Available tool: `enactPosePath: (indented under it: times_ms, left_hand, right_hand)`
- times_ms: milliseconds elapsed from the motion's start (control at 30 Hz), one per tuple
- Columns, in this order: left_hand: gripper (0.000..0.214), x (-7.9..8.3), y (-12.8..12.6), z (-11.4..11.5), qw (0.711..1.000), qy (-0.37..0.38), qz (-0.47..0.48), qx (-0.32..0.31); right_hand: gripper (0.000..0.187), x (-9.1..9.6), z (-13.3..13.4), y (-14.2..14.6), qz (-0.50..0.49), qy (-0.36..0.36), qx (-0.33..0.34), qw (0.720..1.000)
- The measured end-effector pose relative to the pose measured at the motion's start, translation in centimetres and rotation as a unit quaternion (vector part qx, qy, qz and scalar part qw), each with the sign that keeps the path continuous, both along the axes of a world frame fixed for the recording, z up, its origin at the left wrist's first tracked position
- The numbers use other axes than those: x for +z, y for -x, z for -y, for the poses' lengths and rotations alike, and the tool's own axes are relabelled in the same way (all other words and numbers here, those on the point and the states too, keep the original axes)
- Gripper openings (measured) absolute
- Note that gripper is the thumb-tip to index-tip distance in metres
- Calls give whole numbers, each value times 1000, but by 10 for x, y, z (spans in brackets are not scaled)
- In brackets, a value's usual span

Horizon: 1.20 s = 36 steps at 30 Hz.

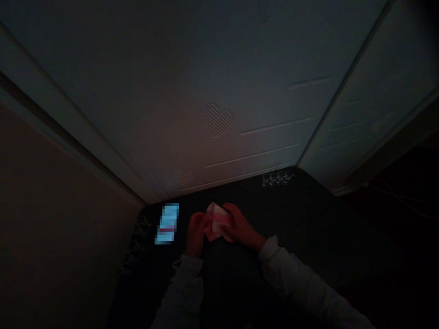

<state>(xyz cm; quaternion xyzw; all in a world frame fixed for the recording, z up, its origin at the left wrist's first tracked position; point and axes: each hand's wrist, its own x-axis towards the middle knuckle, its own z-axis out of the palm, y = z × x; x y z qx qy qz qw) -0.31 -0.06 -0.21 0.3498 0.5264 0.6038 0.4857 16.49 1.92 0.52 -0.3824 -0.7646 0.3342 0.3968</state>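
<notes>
So, pretty dark in here, but I've got a pink and white cloth (219,220) bunched up between both hands, just above or on the counter (308,219), can't really tell which. It's near the back edge, roughly mid-width of what I can see. My left hand (196,232) has its fingers closed on the left side of the cloth, and my right hand (239,226) is curled around the other side, fingers partly hidden by the fabric. Can't tell if anything's wrapped up inside.

Just left of my left hand there's a bright bluish rectangle (167,224), all pixelated, with a reddish band across it. Further left, by the counter's edge, some clear glassware (135,246) sits in a dim line, too murky to count. Back right, close to the wall panel (164,91), there's a tight cluster of small clear glasses (277,178), well apart from my hands. The panel itself has a big striped heart (218,120) in relief plus a smaller heart (184,176) lower down. Both my sleeves (295,269) are pale and reach to the wrists.
</notes>
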Motion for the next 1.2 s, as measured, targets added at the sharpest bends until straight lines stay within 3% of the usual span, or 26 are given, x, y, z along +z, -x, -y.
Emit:
enactPosePath:
  times_ms: [133, 267, 367, 467, 567, 633, 767, 833, 967, 1200]
  left_hand:
    - [25, -2, 1, -3, 994, 0, 99, 43]
    - [26, 2, 0, -4, 989, -6, 140, 47]
    - [25, 4, -1, -3, 990, 1, 133, 47]
    - [25, 5, 0, -2, 991, 3, 126, 43]
    - [24, 3, 0, -2, 992, 2, 119, 30]
    - [24, 2, 0, -1, 993, 6, 117, 27]
    - [25, 3, -1, 0, 995, 7, 96, 19]
    - [26, 4, -1, 0, 996, 10, 85, 22]
    - [27, 2, 0, -1, 996, 12, 78, 36]
    - [25, 2, 0, -2, 993, 10, 117, 34]
  right_hand:
    - [67, 0, 3, 1, 82, -32, -4, 996]
    - [50, 2, 4, 2, 123, -50, -12, 991]
    - [26, 1, 2, 1, 73, -1, -23, 997]
    - [26, -3, -4, -3, -6, 93, -93, 991]
    - [28, -9, -12, -8, -54, 113, -174, 977]
    - [33, -12, -17, -12, -63, 81, -215, 971]
    - [44, -4, -14, -17, 18, -84, -275, 958]
    - [37, 5, -6, -16, 73, -127, -255, 956]
    - [22, 19, 10, -6, 164, -144, -123, 968]
    - [23, 7, 5, -2, 224, -90, -94, 966]
